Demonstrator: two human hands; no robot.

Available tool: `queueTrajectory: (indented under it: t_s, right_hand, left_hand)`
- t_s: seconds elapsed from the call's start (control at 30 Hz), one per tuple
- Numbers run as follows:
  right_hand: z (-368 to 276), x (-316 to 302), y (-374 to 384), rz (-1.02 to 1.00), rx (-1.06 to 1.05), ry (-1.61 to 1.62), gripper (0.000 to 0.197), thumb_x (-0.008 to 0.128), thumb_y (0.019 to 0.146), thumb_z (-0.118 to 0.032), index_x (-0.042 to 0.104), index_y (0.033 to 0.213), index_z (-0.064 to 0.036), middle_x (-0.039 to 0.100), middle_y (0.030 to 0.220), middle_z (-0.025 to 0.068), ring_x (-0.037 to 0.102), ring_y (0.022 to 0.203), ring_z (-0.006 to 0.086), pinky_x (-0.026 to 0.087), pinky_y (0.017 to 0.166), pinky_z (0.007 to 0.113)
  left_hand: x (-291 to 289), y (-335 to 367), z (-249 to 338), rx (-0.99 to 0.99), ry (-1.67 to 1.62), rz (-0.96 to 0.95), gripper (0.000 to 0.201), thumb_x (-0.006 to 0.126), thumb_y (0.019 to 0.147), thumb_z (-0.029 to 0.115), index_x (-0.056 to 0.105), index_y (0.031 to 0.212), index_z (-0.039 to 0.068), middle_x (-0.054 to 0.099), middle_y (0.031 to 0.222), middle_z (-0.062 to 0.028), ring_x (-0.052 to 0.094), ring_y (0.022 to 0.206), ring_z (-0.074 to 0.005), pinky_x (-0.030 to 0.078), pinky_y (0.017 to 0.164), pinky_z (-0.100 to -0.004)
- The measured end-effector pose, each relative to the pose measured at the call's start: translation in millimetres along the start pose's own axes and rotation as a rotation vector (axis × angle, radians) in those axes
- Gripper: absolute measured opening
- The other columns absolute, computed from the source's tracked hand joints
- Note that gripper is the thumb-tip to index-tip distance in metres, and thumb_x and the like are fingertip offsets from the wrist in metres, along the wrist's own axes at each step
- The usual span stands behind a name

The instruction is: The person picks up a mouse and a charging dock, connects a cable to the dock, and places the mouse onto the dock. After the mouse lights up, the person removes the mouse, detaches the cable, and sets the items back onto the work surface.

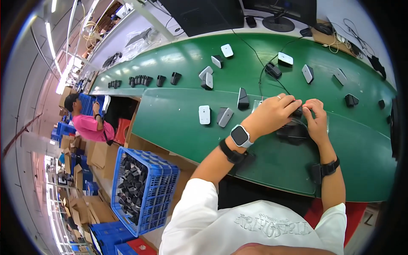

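Note:
Over the green table, my left hand has its fingers closed on a small black part, most of which the fingers cover. Thumb and fingers of my right hand are pinched together at the same part from the other side. Just below sits a black block-shaped object, with a thin cable between it and my hands. A black wedge-shaped housing stands left of my left hand. Farther left lie a white-faced housing and a grey-faced one.
More housings, such as a white-topped one, are scattered behind my hands. Black pieces line the far left. A thin black cable crosses the table. A blue crate of black parts stands lower left; a person in pink sits beyond.

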State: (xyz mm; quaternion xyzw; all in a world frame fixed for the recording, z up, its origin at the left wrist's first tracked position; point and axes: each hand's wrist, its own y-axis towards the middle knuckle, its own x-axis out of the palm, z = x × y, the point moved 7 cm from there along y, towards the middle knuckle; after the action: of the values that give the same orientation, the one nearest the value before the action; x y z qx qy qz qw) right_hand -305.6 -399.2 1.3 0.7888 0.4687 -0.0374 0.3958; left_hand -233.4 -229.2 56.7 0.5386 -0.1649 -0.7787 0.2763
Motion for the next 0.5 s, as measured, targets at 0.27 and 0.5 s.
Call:
queueTrajectory:
  t_s: [0.27, 0.5]
  right_hand:
    - [73.9, -41.3, -10.1, 0.231, 0.334, 0.244, 0.017, 0.063, 0.106, -0.017, 0.065, 0.102, -0.0007, 0.066, 0.102, 0.0054, 0.058, 0.101, 0.0175, 0.046, 0.091, 0.03]
    - [37.1, -12.2, 3.0, 0.049, 0.254, 0.139, 0.022, 0.065, 0.106, -0.02, 0.065, 0.103, 0.0015, 0.064, 0.099, 0.0046, 0.058, 0.093, 0.0155, 0.045, 0.088, 0.028]
  left_hand:
    - [-120.8, -51.8, -107.4, -0.306, 0.109, 0.309, 0.036, 0.082, 0.083, 0.013, 0.069, 0.115, 0.003, 0.075, 0.11, -0.0168, 0.074, 0.094, -0.0334, 0.061, 0.085, -0.0397]
    - [-209.1, -189.3, -319.7, -1.016, 0.699, 0.24, 0.061, 0.079, 0.086, 0.047, 0.064, 0.12, -0.003, 0.073, 0.109, -0.0238, 0.065, 0.109, -0.0411, 0.051, 0.096, -0.0485]
